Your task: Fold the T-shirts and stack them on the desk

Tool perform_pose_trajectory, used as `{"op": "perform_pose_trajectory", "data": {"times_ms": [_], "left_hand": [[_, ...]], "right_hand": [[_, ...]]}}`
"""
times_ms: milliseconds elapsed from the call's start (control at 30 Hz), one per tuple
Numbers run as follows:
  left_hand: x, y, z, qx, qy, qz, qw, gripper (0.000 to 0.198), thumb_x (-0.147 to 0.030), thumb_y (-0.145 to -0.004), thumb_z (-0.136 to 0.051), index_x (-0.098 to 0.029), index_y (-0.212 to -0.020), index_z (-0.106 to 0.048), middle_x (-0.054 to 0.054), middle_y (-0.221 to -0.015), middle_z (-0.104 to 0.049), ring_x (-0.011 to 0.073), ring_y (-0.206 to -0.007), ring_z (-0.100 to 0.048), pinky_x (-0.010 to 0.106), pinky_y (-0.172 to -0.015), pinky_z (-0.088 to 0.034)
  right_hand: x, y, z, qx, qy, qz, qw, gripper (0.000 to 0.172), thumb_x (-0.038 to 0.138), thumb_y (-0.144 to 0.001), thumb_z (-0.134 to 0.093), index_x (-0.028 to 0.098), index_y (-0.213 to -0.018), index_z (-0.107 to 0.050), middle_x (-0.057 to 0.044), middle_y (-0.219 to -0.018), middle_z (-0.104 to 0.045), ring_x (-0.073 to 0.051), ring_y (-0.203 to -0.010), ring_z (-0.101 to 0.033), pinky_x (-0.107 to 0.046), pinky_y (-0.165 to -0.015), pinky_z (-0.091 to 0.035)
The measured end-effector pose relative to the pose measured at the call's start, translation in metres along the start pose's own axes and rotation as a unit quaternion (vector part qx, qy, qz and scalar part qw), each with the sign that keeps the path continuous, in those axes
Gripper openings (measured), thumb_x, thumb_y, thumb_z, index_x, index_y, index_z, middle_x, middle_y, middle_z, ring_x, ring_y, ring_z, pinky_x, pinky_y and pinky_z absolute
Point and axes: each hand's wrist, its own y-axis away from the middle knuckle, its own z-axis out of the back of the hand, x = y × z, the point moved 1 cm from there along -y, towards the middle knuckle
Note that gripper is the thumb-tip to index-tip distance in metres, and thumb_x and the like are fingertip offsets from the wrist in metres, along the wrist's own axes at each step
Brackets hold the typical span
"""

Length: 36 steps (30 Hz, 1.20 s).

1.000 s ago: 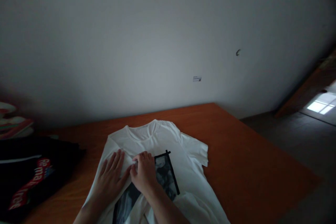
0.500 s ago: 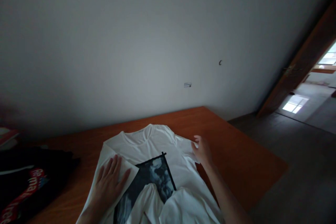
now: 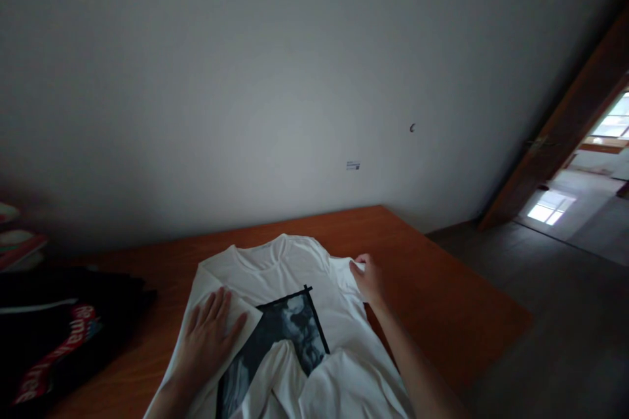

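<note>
A white T-shirt (image 3: 339, 321) with a dark framed picture print lies spread on the wooden table, its neckline toward the wall. One sleeve is folded inward over the front on the left, and my left hand (image 3: 209, 334) presses flat on it with fingers stretched out. My right hand (image 3: 366, 278) pinches the edge of the other sleeve, which sticks out to the right. The lower part of the shirt is bunched up near me and partly covers the print.
Black clothing (image 3: 73, 334) with red-and-white lettering lies on the table (image 3: 417, 275) at the left, beside a red and white stack (image 3: 19, 245). A pale wall (image 3: 246, 111) rises behind the table. At the right stands an open wooden door (image 3: 545, 137).
My right hand has closed on the right sleeve's edge, shifting slightly left; before, its fingers were apart beside it. My left hand stays flat on the folded sleeve. The view has shifted slightly.
</note>
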Motion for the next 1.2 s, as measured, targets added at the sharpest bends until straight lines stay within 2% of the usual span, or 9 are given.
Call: {"op": "perform_pose_trajectory", "data": {"times_ms": [67, 133, 267, 533, 667, 767, 900, 1100, 1200], "left_hand": [[-0.003, -0.001, -0.001, -0.002, -0.004, 0.021, 1.0, 0.06, -0.054, -0.092, -0.04, -0.023, -0.142, -0.052, 0.014, -0.146, -0.058, 0.0329, -0.14, -0.044, 0.054, -0.114, -0.03], [-0.006, -0.001, -0.001, 0.003, -0.012, 0.043, 0.999, 0.063, -0.055, -0.091, -0.041, -0.019, -0.142, -0.053, 0.016, -0.148, -0.056, 0.0333, -0.141, -0.044, 0.054, -0.115, -0.029], [-0.009, -0.002, 0.001, 0.021, -0.016, 0.042, 0.999, 0.063, -0.054, -0.092, -0.04, -0.016, -0.141, -0.053, 0.017, -0.15, -0.053, 0.0325, -0.142, -0.043, 0.053, -0.115, -0.03], [-0.012, -0.006, 0.011, 0.002, 0.009, 0.062, 0.998, 0.067, -0.056, -0.091, -0.042, -0.011, -0.139, -0.054, 0.019, -0.149, -0.054, 0.0348, -0.138, -0.048, 0.054, -0.114, -0.035], [-0.036, -0.023, 0.023, -0.006, 0.101, -0.002, 0.995, 0.05, -0.05, -0.093, -0.046, -0.02, -0.129, -0.061, 0.013, -0.139, -0.063, 0.0295, -0.126, -0.06, 0.047, -0.107, -0.047], [-0.071, -0.045, 0.03, 0.046, 0.158, -0.043, 0.985, 0.038, -0.043, -0.094, -0.046, -0.022, -0.121, -0.065, 0.01, -0.125, -0.07, 0.0264, -0.117, -0.064, 0.044, -0.102, -0.05], [-0.109, -0.072, 0.032, 0.144, 0.152, 0.011, 0.978, 0.035, -0.037, -0.096, -0.044, -0.019, -0.12, -0.062, 0.011, -0.119, -0.07, 0.0246, -0.11, -0.066, 0.04, -0.099, -0.048], [-0.121, -0.105, 0.026, 0.208, 0.134, 0.052, 0.968, 0.029, -0.023, -0.087, -0.055, -0.02, -0.116, -0.06, 0.004, -0.092, -0.075, 0.0205, -0.093, -0.071, 0.031, -0.084, -0.05], [-0.128, -0.134, 0.026, 0.204, 0.122, 0.056, 0.97, 0.03, -0.029, -0.086, -0.058, -0.021, -0.115, -0.06, 0.006, -0.102, -0.075, 0.0237, -0.101, -0.069, 0.035, -0.089, -0.048]], "right_hand": [[0.024, 0.017, -0.003, 0.021, -0.038, 0.046, 0.998, 0.026, 0.041, -0.091, -0.053, 0.021, -0.106, -0.06, -0.006, -0.101, -0.073, -0.022, -0.091, -0.069, -0.032, -0.08, -0.052], [0.045, 0.041, -0.003, 0.113, -0.12, 0.161, 0.973, 0.039, 0.037, -0.088, -0.062, 0.023, -0.124, -0.056, -0.006, -0.112, -0.071, -0.021, -0.096, -0.069, -0.033, -0.085, -0.053], [0.053, 0.086, 0.008, 0.176, -0.056, 0.268, 0.946, 0.075, 0.025, -0.074, -0.081, 0.028, -0.141, -0.048, -0.008, -0.137, -0.06, -0.027, -0.127, -0.055, -0.043, -0.108, -0.043], [0.014, 0.11, 0.021, 0.134, 0.023, 0.222, 0.966, 0.048, 0.031, -0.079, -0.076, 0.025, -0.123, -0.059, -0.008, -0.124, -0.064, -0.027, -0.116, -0.059, -0.043, -0.101, -0.046], [0.016, 0.109, 0.022, 0.126, 0.016, 0.241, 0.962, 0.021, 0.02, -0.091, -0.057, 0.025, -0.111, -0.063, -0.006, -0.114, -0.065, -0.023, -0.11, -0.06, -0.039, -0.097, -0.046], [0.016, 0.108, 0.019, 0.092, 0.029, 0.234, 0.967, 0.02, 0.01, -0.086, -0.055, 0.023, -0.098, -0.064, -0.005, -0.106, -0.065, -0.022, -0.104, -0.061, -0.036, -0.093, -0.047], [0.012, 0.106, 0.014, 0.058, 0.058, 0.22, 0.972, 0.002, 0.02, -0.087, -0.063, 0.021, -0.089, -0.061, -0.005, -0.097, -0.063, -0.023, -0.095, -0.061, -0.036, -0.087, -0.047], [0.011, 0.107, 0.009, 0.047, 0.072, 0.214, 0.973, 0.003, 0.019, -0.087, -0.06, 0.021, -0.089, -0.059, -0.005, -0.095, -0.061, -0.023, -0.094, -0.059, -0.035, -0.084, -0.046], [0.012, 0.108, 0.009, 0.047, 0.075, 0.211, 0.973, 0.005, 0.017, -0.086, -0.057, 0.022, -0.089, -0.057, -0.004, -0.094, -0.06, -0.023, -0.092, -0.059, -0.035, -0.082, -0.046]]}}
